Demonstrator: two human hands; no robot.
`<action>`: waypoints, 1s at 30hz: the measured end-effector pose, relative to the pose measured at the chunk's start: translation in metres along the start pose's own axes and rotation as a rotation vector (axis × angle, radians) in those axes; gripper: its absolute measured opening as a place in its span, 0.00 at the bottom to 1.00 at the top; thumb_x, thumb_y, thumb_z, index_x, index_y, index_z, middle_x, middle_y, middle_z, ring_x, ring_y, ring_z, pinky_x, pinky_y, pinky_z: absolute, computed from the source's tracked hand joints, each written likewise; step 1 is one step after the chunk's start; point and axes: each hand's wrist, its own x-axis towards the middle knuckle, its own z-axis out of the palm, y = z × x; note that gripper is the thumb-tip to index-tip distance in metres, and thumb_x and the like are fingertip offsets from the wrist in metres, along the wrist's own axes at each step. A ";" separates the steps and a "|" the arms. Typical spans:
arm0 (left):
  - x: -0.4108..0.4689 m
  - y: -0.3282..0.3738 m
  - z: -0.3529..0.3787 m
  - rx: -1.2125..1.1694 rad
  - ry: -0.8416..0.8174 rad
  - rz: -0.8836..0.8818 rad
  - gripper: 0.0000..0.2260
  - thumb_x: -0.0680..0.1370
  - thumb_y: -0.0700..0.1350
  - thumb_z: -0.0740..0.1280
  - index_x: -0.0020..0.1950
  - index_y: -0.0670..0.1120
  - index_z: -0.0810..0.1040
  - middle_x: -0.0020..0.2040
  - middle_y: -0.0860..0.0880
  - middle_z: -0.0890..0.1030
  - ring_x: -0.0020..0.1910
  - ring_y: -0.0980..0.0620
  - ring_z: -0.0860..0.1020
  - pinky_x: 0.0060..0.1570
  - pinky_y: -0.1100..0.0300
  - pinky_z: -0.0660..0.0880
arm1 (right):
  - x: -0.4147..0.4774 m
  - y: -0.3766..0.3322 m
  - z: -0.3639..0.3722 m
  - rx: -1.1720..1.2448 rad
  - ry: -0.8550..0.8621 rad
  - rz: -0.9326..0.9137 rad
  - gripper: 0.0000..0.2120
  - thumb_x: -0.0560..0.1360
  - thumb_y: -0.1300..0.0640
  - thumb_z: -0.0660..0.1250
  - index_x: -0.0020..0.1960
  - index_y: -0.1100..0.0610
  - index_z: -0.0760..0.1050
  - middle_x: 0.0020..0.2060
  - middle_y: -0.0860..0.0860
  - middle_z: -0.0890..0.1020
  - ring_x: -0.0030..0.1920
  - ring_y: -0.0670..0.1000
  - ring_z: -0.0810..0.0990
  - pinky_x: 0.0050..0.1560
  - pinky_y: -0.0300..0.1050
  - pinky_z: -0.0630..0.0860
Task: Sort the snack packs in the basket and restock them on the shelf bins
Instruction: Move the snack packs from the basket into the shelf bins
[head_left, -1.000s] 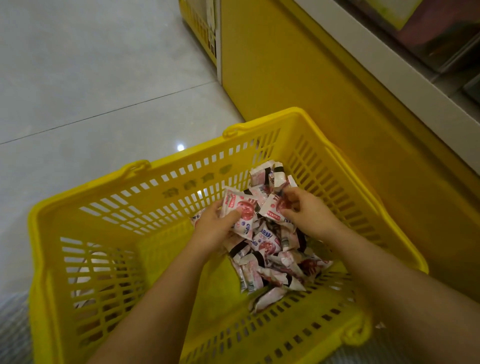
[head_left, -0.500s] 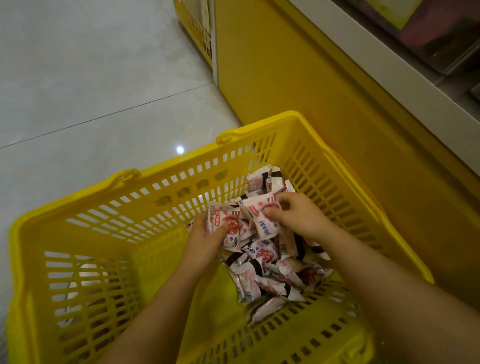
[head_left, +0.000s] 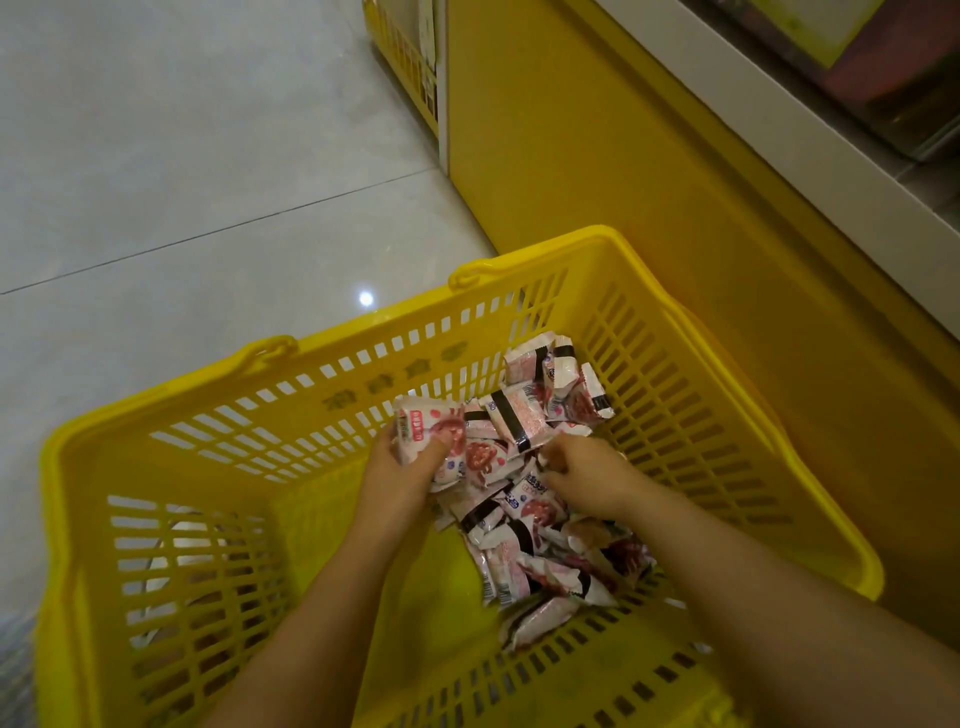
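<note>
Step in hand, as judged: gathering like packs into one bundle before any carry to the shelf. The yellow slotted plastic basket (head_left: 208, 392) stands on the pale grey tiled floor (head_left: 156, 156), just beside the yellow cabinet base (head_left: 623, 182) with its white ledge (head_left: 779, 130); no shelf bin is plainly in view. The left hand (head_left: 400, 467) is curled round a small stack of pink-and-white foil snack packs (head_left: 431, 431), thumb across the front face, inside the basket near its far wall. The right hand (head_left: 587, 473) has its fingers curled at the lower corner of a pink pack with a black band (head_left: 517, 421) and appears to pinch it, though the contact is small. The loose pile of further packs (head_left: 535, 561) lies along the basket's right wall and near corner, overlapping at all angles. Recommendations: lay the banded pack flat on the stack, same face up, so the thumb can clamp it; foil is slick and a skewed pack would likely slide out. Check the print before adding, since whether banded and plain faces are one kind or two cannot be told here. Keep the bundle over the basket so a drop falls back in, and stop adding before the left grip is overfull
</note>
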 end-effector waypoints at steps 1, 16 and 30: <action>0.002 -0.003 -0.005 0.019 0.038 0.017 0.26 0.73 0.51 0.72 0.69 0.48 0.68 0.57 0.47 0.80 0.47 0.53 0.82 0.42 0.59 0.80 | 0.000 0.001 0.006 -0.046 -0.031 0.022 0.16 0.78 0.55 0.65 0.65 0.57 0.70 0.59 0.57 0.77 0.58 0.55 0.76 0.59 0.51 0.75; 0.001 -0.027 -0.031 0.191 0.087 0.090 0.29 0.72 0.51 0.74 0.70 0.51 0.67 0.50 0.61 0.78 0.46 0.60 0.80 0.43 0.60 0.79 | 0.004 -0.003 0.037 -0.374 -0.031 -0.050 0.16 0.74 0.51 0.70 0.59 0.55 0.75 0.57 0.56 0.77 0.58 0.56 0.73 0.58 0.50 0.73; -0.005 -0.052 -0.051 0.141 0.185 -0.030 0.27 0.73 0.50 0.72 0.69 0.49 0.67 0.45 0.62 0.77 0.36 0.67 0.79 0.28 0.73 0.71 | 0.035 -0.044 0.030 0.002 -0.086 -0.113 0.16 0.78 0.49 0.64 0.60 0.57 0.74 0.47 0.56 0.78 0.48 0.55 0.79 0.45 0.44 0.75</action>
